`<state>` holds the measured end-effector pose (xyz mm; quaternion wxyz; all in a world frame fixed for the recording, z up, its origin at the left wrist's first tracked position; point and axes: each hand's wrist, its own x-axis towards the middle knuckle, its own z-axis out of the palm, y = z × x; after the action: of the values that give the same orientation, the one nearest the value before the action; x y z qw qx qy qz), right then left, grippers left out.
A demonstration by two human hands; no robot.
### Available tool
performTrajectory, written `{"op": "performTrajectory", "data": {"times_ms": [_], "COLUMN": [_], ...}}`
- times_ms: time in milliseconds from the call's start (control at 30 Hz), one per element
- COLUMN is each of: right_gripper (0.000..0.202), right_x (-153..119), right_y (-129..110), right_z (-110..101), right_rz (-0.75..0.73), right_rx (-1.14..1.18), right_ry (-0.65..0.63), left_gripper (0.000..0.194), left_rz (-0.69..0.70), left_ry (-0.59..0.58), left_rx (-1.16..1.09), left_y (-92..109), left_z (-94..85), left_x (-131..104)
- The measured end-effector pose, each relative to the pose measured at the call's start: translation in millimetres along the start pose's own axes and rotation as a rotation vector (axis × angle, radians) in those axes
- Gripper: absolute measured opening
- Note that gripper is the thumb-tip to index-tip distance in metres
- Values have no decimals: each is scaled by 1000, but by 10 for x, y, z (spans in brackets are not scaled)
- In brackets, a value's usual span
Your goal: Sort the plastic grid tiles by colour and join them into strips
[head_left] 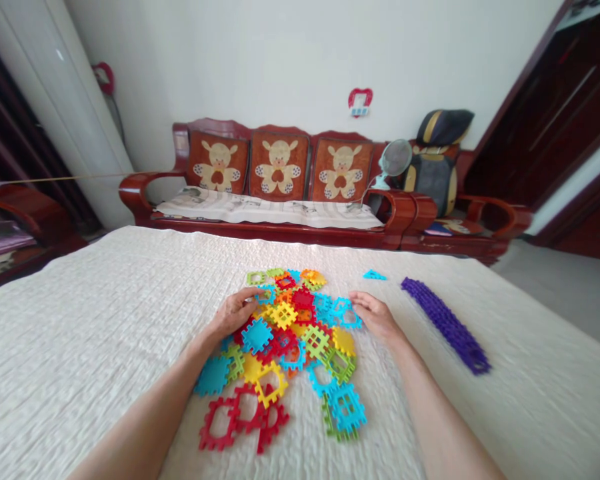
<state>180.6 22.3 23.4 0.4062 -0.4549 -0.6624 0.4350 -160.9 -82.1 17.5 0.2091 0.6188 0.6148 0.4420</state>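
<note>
A loose pile of flat plastic pieces with notched edges, in red, yellow, blue, green and orange, lies between my hands. My left hand is at the pile's upper left, its thumb and fingers bent around the edge of a blue frame piece. At the right side, my right hand has its fingers apart beside a blue piece with an opening; it holds nothing that I can see. Nearer to me are red frames and a blue window piece over a green one.
The pieces lie on a table with a white quilted cover. A small blue triangle and a long purple stack of pieces are at the right. Behind stand a wooden sofa with bear cushions, a fan and a chair.
</note>
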Motion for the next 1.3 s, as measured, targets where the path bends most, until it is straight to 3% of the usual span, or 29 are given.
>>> {"op": "performTrajectory", "data": {"times_ms": [100,233,300,467,567,700,767,867,933,1067,1167,1300], "right_gripper": [33,31,32,33,39,48,48,36,25,32,37,37], "right_x": [16,73,89,63,22,-33,-48,-46,-36,-27,-29,-3], "right_y": [17,102,133,170,167,128,104,70,57,82,136,210], "right_z": [-49,-174,-239,-340,-383,-466,-500,-524,-526,-530,-535,-558], "right_rz": [-19,-69,-54,-21,-46,-83,-101,-133,-110,70,131,-35], "right_rx": [-61,-276,-289,-401,-490,-581,-616,-607,-560,-392,-329,-459], "right_ry": [-13,234,297,318,233,-93,-151,-120,-46,140,168,214], "left_gripper": [34,36,40,36,35,37,38,38,37,43,40,38], "left_rz": [24,-11,-15,169,226,230,200,89,-37,-287,-314,-317], "left_ry": [-5,-13,-15,43,68,97,122,209,280,333,355,363], "left_rx": [-20,12,46,172,239,276,275,263,266,233,221,277], "left_y": [-16,-57,-75,-111,-134,-143,-153,-223,-313,-513,-591,-583], "left_z": [-3,3,5,4,-1,-58,-115,-223,-293,-378,-384,-365], "left_x": [4,10,15,47,64,76,77,75,74,87,103,104]}}
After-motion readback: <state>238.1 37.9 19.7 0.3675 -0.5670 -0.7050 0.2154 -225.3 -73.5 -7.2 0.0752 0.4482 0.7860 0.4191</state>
